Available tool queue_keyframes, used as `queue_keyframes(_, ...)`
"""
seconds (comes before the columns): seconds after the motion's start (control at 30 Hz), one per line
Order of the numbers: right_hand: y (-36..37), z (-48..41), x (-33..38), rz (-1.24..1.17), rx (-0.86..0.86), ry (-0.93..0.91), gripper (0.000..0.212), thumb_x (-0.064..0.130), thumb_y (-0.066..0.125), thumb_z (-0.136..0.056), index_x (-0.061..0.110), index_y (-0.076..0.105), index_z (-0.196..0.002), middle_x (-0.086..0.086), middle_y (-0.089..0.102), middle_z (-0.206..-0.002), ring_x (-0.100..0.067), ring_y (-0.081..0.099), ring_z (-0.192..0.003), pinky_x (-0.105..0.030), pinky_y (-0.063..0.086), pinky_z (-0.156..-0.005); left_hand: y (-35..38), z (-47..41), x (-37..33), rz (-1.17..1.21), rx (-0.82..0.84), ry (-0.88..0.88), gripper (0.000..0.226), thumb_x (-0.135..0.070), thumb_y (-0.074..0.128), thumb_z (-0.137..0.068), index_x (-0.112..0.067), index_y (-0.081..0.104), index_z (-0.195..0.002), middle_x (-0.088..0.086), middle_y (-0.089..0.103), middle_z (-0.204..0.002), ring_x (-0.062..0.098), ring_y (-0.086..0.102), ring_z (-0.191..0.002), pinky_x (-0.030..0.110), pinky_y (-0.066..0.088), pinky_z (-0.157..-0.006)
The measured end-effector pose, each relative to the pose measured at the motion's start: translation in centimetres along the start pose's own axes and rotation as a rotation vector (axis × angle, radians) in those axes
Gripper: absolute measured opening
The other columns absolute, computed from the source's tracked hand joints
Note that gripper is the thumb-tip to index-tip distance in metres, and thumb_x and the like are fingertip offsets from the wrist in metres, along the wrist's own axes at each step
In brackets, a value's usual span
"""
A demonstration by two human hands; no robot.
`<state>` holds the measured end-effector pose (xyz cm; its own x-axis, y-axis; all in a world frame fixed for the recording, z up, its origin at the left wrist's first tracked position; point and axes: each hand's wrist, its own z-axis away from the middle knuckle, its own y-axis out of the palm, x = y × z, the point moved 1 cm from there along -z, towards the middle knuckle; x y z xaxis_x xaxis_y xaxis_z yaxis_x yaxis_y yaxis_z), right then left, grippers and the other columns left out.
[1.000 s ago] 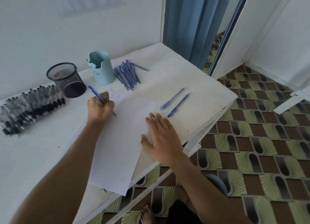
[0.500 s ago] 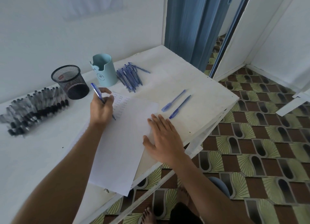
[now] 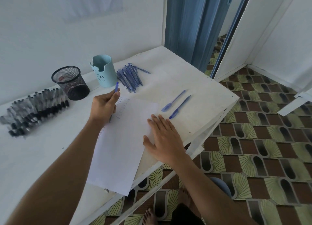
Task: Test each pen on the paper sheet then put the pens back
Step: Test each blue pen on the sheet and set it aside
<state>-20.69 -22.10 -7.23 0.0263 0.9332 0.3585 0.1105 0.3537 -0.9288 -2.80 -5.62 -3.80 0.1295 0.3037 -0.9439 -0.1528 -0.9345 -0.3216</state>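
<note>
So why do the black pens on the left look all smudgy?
In the head view, the black pens sit near the frame's left edge, where the wide-angle picture looks smeared; the pile of blue pens nearer the middle looks sharper; the light is soft, with no glare on the paper sheet.

Paper sheet (image 3: pixel 125 145): centre of frame, on the table (image 3: pixel 194 83). Mesh basket (image 3: pixel 70 83): upper left of the sheet, with cup (image 3: pixel 103 71) to its right. Pen heap (image 3: pixel 130 77): right of the cup. Two loose pens (image 3: pixel 173 100): right of the sheet. Pen row (image 3: pixel 33 110): far left.
</note>
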Motion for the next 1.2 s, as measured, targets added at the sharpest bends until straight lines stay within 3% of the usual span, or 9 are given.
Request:
queue_keyframes(0.07,0.0,0.0,0.0,0.016,-0.004,-0.006,0.073,0.055,0.023,-0.093,0.015,0.029,-0.154,-0.005,0.021,-0.165,-0.022,0.011,-0.154,-0.035,-0.001,-0.123,0.5,-1.0,-0.4,-0.132,0.019,-0.074,0.017,-0.032,0.057,-0.099,-0.034,0.068,-0.111,0.008,0.054,-0.062,0.015,0.04,-0.049,0.023,0.035,-0.049)
queue_keyframes(0.2,0.3,0.0,-0.1,0.041,-0.009,-0.012,0.07,0.054,0.027,-0.096,0.014,0.031,-0.154,-0.006,0.024,-0.164,-0.024,0.015,-0.153,-0.037,0.004,-0.124,2.2,-3.6,-1.7,-0.144,0.042,-0.217,0.031,-0.031,0.047,-0.098,-0.015,0.058,-0.074,0.009,0.056,-0.072,0.021,0.043,-0.055,0.024,0.033,-0.049)
queue_keyframes(0.3,0.4,0.0,-0.2,0.043,-0.031,-0.009,0.069,0.053,0.029,-0.096,0.013,0.035,-0.152,-0.007,0.029,-0.162,-0.024,0.02,-0.152,-0.038,0.008,-0.124,3.9,-5.7,-3.1,-0.174,0.084,-0.237,0.015,-0.016,0.049,-0.097,-0.013,0.06,-0.088,0.008,0.052,-0.072,0.02,0.046,-0.057,0.028,0.04,-0.053)
queue_keyframes(0.47,0.6,0.0,-0.1,0.035,-0.066,-0.006,0.067,0.052,0.032,-0.096,0.011,0.041,-0.149,-0.009,0.036,-0.159,-0.027,0.028,-0.149,-0.042,0.019,-0.124,5.0,-9.3,-3.7,-0.412,0.026,-0.173,0.011,-0.011,0.052,-0.09,-0.009,0.061,-0.095,0.014,0.067,-0.092,0.031,0.067,-0.085,0.044,0.059,-0.083)
queue_keyframes(0.63,0.6,-0.1,-0.2,0.028,-0.082,-0.009,0.067,0.052,0.035,-0.096,0.011,0.041,-0.148,-0.009,0.037,-0.158,-0.027,0.028,-0.149,-0.043,0.022,-0.123,5.9,-10.2,-3.4,-0.508,-0.111,-0.186,0.024,-0.012,0.06,-0.089,-0.001,0.059,-0.11,0.018,0.066,-0.104,0.032,0.064,-0.093,0.036,0.053,-0.068)
queue_keyframes(0.9,0.8,-0.1,-0.4,0.028,-0.109,-0.012,0.066,0.051,0.039,-0.095,0.011,0.044,-0.147,-0.008,0.04,-0.156,-0.027,0.032,-0.147,-0.043,0.024,-0.122,6.7,-9.2,-4.0,-0.58,-0.169,-0.005,0.027,-0.023,0.063,-0.093,-0.005,0.057,-0.112,0.015,0.065,-0.106,0.035,0.06,-0.102,0.04,0.051,-0.082)
queue_keyframes(0.97,0.8,-0.1,-0.3,0.027,-0.115,-0.013,0.065,0.05,0.041,-0.095,0.011,0.044,-0.147,-0.008,0.041,-0.156,-0.027,0.032,-0.147,-0.043,0.025,-0.122,7.6,-8.0,-5.1,-0.575,-0.077,0.142,0.015,-0.024,0.065,-0.091,-0.012,0.063,-0.1,0.006,0.067,-0.093,0.028,0.061,-0.094,0.031,0.047,-0.077)
queue_keyframes(1.07,0.9,0.0,-0.3,0.024,-0.121,-0.013,0.065,0.05,0.042,-0.095,0.01,0.044,-0.146,-0.009,0.041,-0.156,-0.027,0.033,-0.147,-0.045,0.028,-0.121,10.0,-5.0,-6.3,-0.629,0.3,0.309,0.017,-0.037,0.072,-0.088,-0.021,0.068,-0.086,-0.007,0.062,-0.078,0.013,0.06,-0.077,0.024,0.042,-0.067)
queue_keyframes(1.2,0.9,0.0,-0.3,0.042,-0.136,-0.016,0.066,0.052,0.041,-0.095,0.01,0.045,-0.146,-0.009,0.042,-0.156,-0.026,0.035,-0.146,-0.043,0.029,-0.121,12.8,-2.5,-6.2,-0.68,0.575,0.325,0.033,-0.053,0.073,-0.082,-0.021,0.071,-0.087,-0.005,0.066,-0.085,0.012,0.06,-0.081,0.028,0.05,-0.075)
